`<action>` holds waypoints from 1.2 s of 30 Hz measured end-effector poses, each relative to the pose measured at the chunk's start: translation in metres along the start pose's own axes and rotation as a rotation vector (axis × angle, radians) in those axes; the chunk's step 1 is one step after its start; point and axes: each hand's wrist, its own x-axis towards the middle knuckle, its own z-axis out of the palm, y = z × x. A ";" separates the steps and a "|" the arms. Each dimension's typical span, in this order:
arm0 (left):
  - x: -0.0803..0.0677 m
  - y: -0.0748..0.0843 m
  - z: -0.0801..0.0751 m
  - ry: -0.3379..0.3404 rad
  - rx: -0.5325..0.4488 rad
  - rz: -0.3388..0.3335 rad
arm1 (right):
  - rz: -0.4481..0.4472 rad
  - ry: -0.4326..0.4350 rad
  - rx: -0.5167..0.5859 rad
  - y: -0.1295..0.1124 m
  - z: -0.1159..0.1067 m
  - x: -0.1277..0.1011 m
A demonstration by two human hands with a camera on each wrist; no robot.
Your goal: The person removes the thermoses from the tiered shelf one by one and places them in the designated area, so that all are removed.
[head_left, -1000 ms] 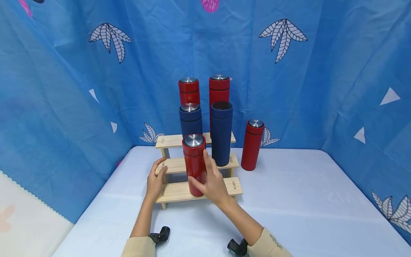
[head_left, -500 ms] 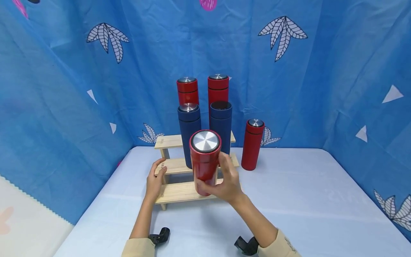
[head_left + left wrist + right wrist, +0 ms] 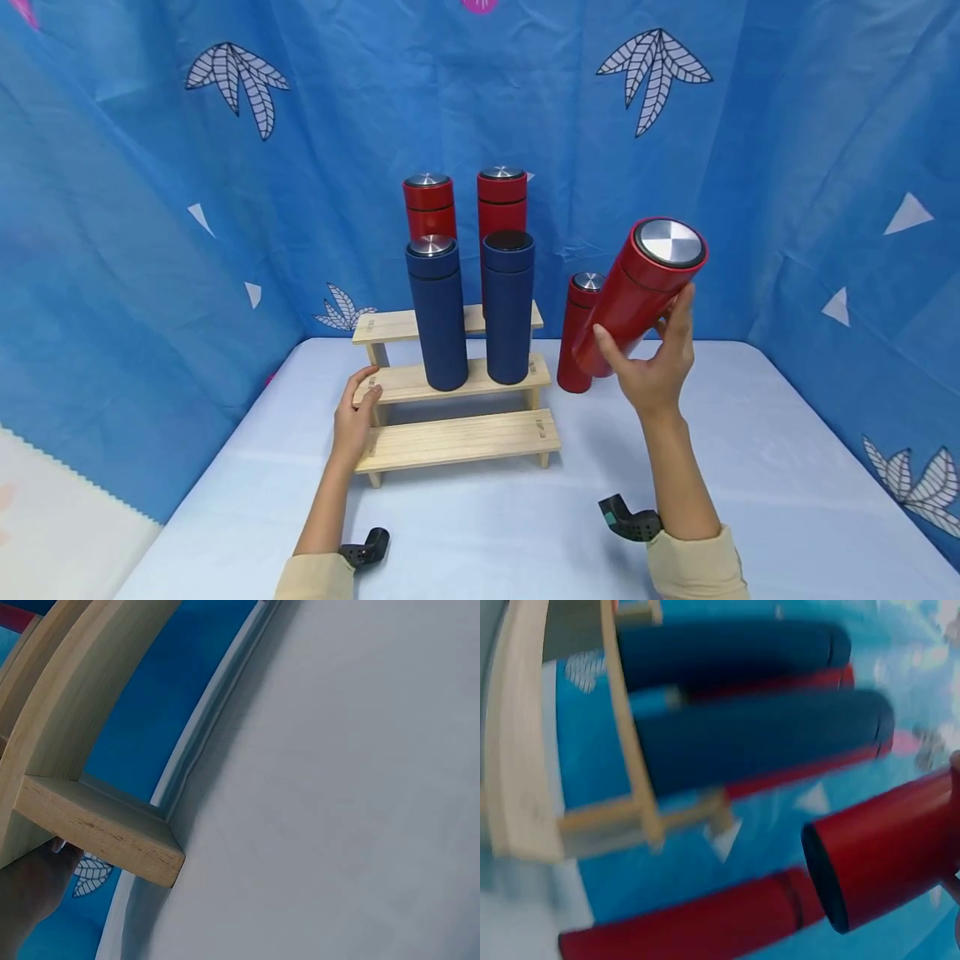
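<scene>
1. I see the right hand [image 3: 658, 371] gripping a red flask [image 3: 633, 287], tilted and up off the table [image 3: 450, 525], right of the wooden rack [image 3: 457, 440]; its glossy side might slip if that grip loosens.
2. The left hand [image 3: 354, 423] grips the middle tier's left end; a tug there could topple the two blue flasks [image 3: 437, 325].
3. Beyond the held base, a standing red flask [image 3: 573, 346] risks being knocked by a far-left swing; I can't tell whether they touch.
4. The held flask looks shiny: silver lid [image 3: 670, 242] nearest, black ring, thin seam, dark base [image 3: 825, 877] farthest.
</scene>
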 end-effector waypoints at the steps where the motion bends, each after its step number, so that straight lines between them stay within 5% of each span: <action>1: 0.000 0.001 -0.001 -0.006 -0.008 -0.006 | 0.018 -0.003 -0.026 0.008 -0.002 -0.001; 17: -0.001 0.000 0.000 -0.009 -0.025 0.001 | 0.347 -0.169 -0.235 0.110 -0.018 -0.066; 26: -0.002 -0.003 -0.001 -0.014 -0.025 -0.013 | 0.505 -0.158 -0.257 0.133 -0.021 -0.096; 36: -0.001 -0.002 0.000 -0.011 -0.020 0.004 | 0.539 -0.199 -0.262 0.145 -0.013 -0.102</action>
